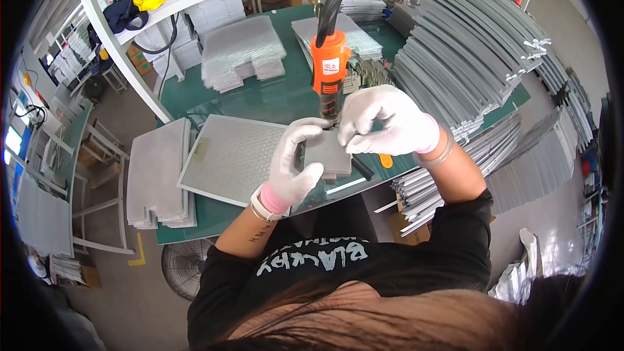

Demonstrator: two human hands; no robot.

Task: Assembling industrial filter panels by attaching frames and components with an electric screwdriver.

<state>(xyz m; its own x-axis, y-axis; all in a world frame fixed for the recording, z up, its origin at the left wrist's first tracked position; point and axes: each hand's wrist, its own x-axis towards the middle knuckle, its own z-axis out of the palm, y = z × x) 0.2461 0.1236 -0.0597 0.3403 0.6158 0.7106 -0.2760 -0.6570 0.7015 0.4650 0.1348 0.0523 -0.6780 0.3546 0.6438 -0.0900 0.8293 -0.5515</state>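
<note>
A small grey, flat-topped block [327,154] lies in front of me at the near edge of the table. My left hand [292,162], in a white glove, curls around its left side, the thumb at the near corner and fingertips at the far one. Above the block's right side is my gloved right hand [388,120], its thumb and fingers pinched together; what they hold, if anything, is too small to tell. An orange electric screwdriver [330,68] hangs upright just beyond the block, its lower tip partly hidden behind my hands.
A perforated panel [234,153] lies left of my left hand, beside stacked grey sheets [156,169]. Farther back sit more stacked sheets [240,52]. Tall piles of grey strips [461,45] stand at right. An orange-handled tool [386,160] lies near my right wrist. A fan [185,268] stands below.
</note>
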